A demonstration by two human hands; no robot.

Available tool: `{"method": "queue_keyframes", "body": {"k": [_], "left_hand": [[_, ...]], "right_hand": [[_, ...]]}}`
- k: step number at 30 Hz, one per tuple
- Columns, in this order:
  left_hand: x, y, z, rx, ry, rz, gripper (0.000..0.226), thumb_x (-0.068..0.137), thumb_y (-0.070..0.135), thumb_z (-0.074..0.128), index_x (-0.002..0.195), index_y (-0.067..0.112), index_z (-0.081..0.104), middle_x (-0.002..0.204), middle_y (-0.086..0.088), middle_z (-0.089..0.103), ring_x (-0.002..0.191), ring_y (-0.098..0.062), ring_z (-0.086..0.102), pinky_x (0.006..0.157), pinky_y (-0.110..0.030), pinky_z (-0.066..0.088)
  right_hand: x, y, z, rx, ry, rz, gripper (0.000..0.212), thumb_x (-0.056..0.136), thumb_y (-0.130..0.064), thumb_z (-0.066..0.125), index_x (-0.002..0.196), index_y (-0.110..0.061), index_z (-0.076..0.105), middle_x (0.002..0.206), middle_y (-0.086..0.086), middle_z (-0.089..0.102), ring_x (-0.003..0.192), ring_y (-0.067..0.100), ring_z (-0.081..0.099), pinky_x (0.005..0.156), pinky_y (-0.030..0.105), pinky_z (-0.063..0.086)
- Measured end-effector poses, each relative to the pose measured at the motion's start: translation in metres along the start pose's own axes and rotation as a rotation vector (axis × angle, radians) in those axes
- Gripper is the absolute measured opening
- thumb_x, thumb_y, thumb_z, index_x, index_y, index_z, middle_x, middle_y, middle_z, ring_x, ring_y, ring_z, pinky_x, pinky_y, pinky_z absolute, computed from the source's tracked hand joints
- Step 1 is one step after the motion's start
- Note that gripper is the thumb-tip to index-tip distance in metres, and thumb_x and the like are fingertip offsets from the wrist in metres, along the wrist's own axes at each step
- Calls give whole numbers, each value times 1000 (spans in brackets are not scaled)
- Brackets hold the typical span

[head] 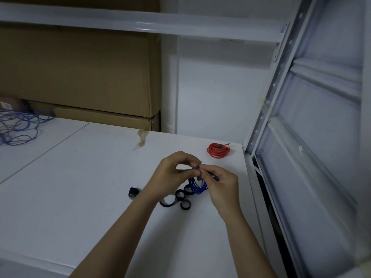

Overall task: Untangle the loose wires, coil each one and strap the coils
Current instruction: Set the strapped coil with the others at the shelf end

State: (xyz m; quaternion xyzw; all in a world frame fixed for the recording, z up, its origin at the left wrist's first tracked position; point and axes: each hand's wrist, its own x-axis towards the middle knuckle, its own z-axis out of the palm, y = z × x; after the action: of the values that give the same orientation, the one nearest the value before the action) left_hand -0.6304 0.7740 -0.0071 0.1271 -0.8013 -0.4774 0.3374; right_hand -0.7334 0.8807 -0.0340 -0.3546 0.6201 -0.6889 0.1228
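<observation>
Reaching forward over the white table, two bare forearms are coming in from the near edge. The left hand and the right hand are meeting just above the tabletop. The left fingers are curling inward and pinching a short dark strap end, with the right fingertips pressing in against the same spot from the other side. The right hand is also gripping a coil of thin blue wire, whose loops are hanging down between the two hands; whether the strap is already passing round the coil I cannot tell.

Just beneath the hands, several black loop straps are lying on the table in a loose cluster, some touching one another. One more black strap is sitting apart, to the left of the left wrist.

Further out, near the table's far right corner, a coil of thin red wire is lying flat with a dark strap around it. A scrap of brownish tape is sticking up from the table's far edge.

At the far left, a loose tangle of blue and dark wires is sprawling across the surface. Behind it, large brown cardboard boxes are standing against the wall. A white metal shelf frame is rising on the right, its beam crossing overhead.
</observation>
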Motion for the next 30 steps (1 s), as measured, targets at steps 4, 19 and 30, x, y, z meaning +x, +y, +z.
{"method": "queue_keyframes", "body": {"k": [4,19,30], "left_hand": [[4,2,-6,227,-117,122,26,80,0,74,103,10,69,96,-2,61,90,-8,60,79,-20,54],[15,-10,-12,467,-241,-6,62,83,24,70,138,29,42,117,12,60,94,4,55,84,-18,50],[14,-14,-15,-97,-214,-278,27,77,20,78,102,22,67,84,4,74,80,-9,69,73,-23,54]], "right_hand": [[3,0,-2,-67,-81,9,36,86,-4,64,77,-37,71,81,-14,72,81,2,66,73,11,49],[5,5,0,14,-134,21,27,88,0,60,87,-24,74,88,-6,74,89,10,68,80,19,52],[6,7,-1,-18,-74,-29,26,87,0,62,87,-24,73,87,-9,73,86,7,67,75,14,50]]}}
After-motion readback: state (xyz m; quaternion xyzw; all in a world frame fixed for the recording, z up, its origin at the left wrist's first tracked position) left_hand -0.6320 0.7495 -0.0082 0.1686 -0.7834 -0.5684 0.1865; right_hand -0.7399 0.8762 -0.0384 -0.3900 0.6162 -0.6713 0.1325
